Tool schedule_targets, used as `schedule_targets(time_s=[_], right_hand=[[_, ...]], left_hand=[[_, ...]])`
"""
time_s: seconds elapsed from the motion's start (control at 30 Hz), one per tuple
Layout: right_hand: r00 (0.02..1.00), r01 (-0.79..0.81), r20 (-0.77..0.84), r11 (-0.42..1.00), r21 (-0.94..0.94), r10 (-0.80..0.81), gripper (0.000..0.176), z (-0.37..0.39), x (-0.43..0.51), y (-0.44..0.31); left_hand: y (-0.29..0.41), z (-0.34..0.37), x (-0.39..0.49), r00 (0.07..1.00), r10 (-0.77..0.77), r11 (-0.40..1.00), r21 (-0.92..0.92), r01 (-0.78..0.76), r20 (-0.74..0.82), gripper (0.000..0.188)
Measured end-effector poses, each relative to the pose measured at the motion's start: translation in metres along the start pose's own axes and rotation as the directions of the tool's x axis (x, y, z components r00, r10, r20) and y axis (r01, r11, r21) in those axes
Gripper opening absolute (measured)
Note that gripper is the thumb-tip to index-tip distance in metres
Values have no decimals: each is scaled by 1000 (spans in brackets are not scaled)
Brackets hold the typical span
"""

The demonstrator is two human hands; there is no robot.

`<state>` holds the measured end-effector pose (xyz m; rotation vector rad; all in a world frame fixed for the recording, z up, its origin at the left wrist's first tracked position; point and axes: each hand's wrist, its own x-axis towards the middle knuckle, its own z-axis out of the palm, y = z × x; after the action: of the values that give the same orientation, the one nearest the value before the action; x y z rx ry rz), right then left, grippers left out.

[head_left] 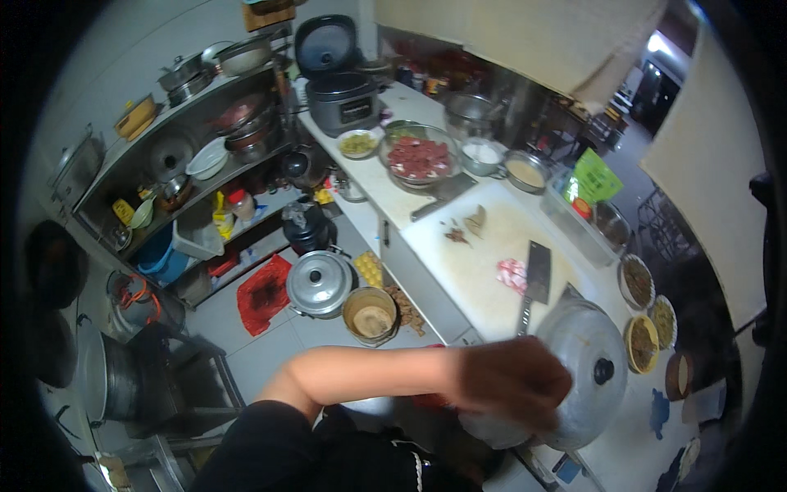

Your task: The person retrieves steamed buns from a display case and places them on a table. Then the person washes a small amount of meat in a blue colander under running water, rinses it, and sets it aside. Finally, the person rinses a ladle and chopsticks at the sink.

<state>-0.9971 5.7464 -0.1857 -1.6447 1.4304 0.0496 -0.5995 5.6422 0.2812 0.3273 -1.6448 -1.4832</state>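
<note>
My left hand [513, 384], blurred by motion, reaches across from the left at the counter's near edge. Its fingers curl downward, and whether they hold anything is not clear. Just behind it sits a large metal pot lid [581, 369] with a black knob. A shiny, pale object [495, 429] shows partly under the hand. Beyond lies a white cutting board [424, 232] bearing a cleaver [539, 270], chopped pinkish meat [512, 274] and a few dried spices [456, 235]. My right hand is out of view.
A second cleaver [442, 197] lies behind the board, near a glass bowl of cut red meat [418, 158]. A clear plastic bin [578, 218] and several small food bowls line the far edge. On the floor stand a lidded pot [320, 284] and an uncovered pot [369, 315].
</note>
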Motion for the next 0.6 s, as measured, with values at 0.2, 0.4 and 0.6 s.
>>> schedule_targets(time_s=[0.2,0.4,0.6], right_hand=[[877,443,69,745,-499,-475,23,36,76,-112],[823,566,233,717,-407,-518,13,114,143,-260],[897,259,334,957,134,-289,9,159,138,-360]], left_hand=[[191,29,-166,804,589,802,-186,-568,86,30],[256,39,-276,718,694,720,-35,-693,58,32],[276,28,-352,698,715,697,109,-709,-38,33]])
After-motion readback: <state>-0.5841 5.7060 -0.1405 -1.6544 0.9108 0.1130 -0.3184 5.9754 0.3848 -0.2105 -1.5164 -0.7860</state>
